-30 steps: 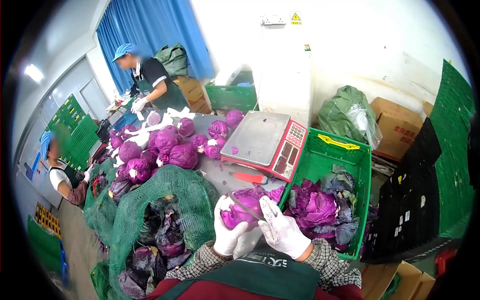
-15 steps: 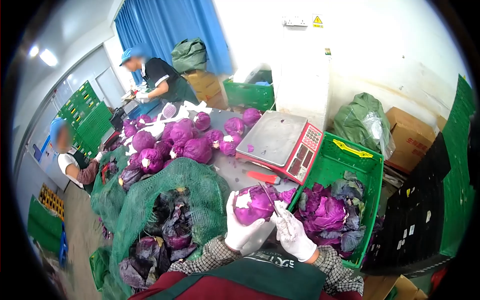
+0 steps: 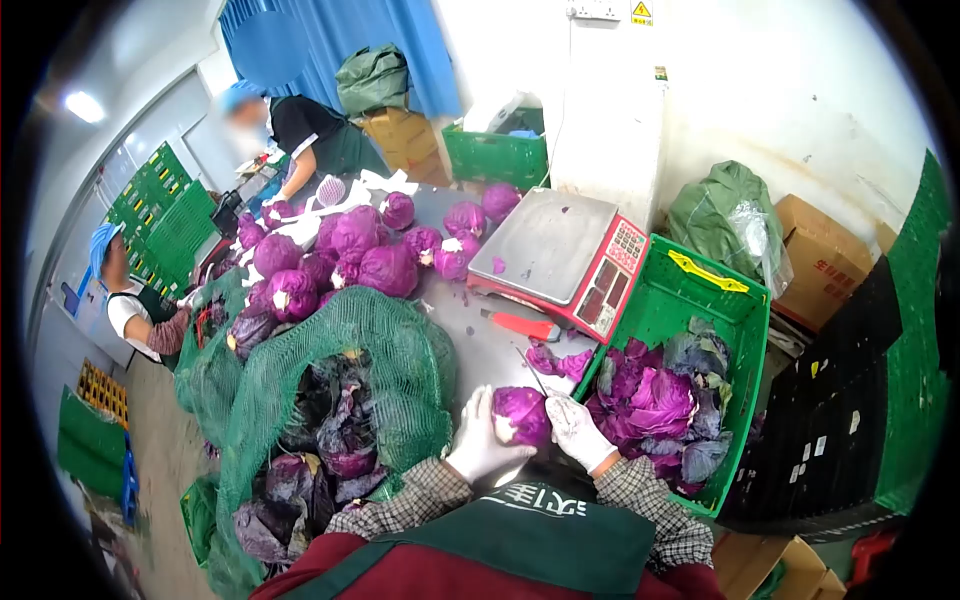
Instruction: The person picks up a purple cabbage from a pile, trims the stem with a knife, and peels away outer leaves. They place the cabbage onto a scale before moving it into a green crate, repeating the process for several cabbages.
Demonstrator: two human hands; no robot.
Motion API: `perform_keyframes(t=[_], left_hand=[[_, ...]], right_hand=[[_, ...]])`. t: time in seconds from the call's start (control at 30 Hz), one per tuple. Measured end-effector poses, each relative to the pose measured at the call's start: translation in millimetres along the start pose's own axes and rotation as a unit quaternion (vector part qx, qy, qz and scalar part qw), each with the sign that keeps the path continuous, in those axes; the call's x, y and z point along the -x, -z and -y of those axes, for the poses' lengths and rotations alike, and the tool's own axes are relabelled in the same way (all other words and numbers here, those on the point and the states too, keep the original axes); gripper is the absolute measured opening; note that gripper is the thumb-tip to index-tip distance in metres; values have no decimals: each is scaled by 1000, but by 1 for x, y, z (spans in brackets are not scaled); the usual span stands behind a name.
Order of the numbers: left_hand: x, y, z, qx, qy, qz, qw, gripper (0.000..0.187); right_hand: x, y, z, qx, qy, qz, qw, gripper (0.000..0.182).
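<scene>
A trimmed red cabbage [image 3: 521,416] with a pale cut stem is in my left hand [image 3: 478,442], white-gloved fingers cupped around its left side and underneath. My right hand [image 3: 577,434], gloved as well, is closed on a small knife [image 3: 532,371], whose thin blade points up and left just beyond the cabbage. Loose purple leaves [image 3: 560,362] lie on the table right past the blade. To their left is a red-handled tool [image 3: 520,326].
A red-framed scale [image 3: 550,250] stands ahead. At right, a green crate [image 3: 748,400] holds cut leaves. A green mesh sack [image 3: 405,350] of cabbages lies at left, with a pile of trimmed cabbages [image 3: 355,235] behind it. Two co-workers [image 3: 310,130] stand at the far left.
The cabbage has turned in my left hand and come closer to my body, its pale stem now lower. The knife blade has moved away from its surface. One co-worker leans further forward.
</scene>
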State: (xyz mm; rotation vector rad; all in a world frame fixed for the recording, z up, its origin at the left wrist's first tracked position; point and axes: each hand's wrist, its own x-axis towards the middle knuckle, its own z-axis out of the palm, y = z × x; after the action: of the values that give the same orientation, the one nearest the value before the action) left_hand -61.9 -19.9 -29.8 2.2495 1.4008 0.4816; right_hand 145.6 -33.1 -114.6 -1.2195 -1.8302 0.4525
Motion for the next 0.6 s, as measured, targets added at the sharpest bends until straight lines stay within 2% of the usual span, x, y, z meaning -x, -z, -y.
perform_keyframes(t=[0.03, 0.1, 0.13, 0.23, 0.27, 0.33, 0.4, 0.43, 0.47, 0.57, 0.6], left_hand=[[-6, -5, 3, 8, -19, -20, 1000, 127], [-16, -5, 2, 107, -3, 28, 994, 127], [-18, -7, -1, 57, -20, -4, 998, 128], [-21, -12, -6, 73, -28, -14, 997, 127], [-22, -11, -11, 94, -21, 0, 995, 127], [-22, -5, -21, 135, -3, 26, 990, 126], [-25, -12, -13, 109, -46, 29, 993, 127], [-24, -14, -9, 96, -67, 31, 993, 127], [-26, -10, -4, 110, -69, 61, 990, 127], [-34, 13, 0, 12, -92, 109, 990, 127], [-35, 13, 6, 41, -78, 112, 990, 124]], right_hand=[[1, -1, 1, 23, 15, 3, 1000, 44], [0, 8, 12, 16, -26, 10, 999, 45], [1, 15, 21, 13, -47, 12, 999, 46], [4, 30, 40, -8, -108, 42, 993, 47], [7, 32, 39, -5, -82, 38, 996, 47], [8, 36, 42, -6, -103, 34, 994, 46], [5, 44, 49, -15, -124, 14, 992, 44], [8, 41, 36, 43, -47, -15, 998, 43], [7, 47, 35, 16, -71, 1, 997, 43], [4, 57, 45, -18, -113, 23, 993, 42], [3, 57, 46, -22, -121, 27, 992, 42]])
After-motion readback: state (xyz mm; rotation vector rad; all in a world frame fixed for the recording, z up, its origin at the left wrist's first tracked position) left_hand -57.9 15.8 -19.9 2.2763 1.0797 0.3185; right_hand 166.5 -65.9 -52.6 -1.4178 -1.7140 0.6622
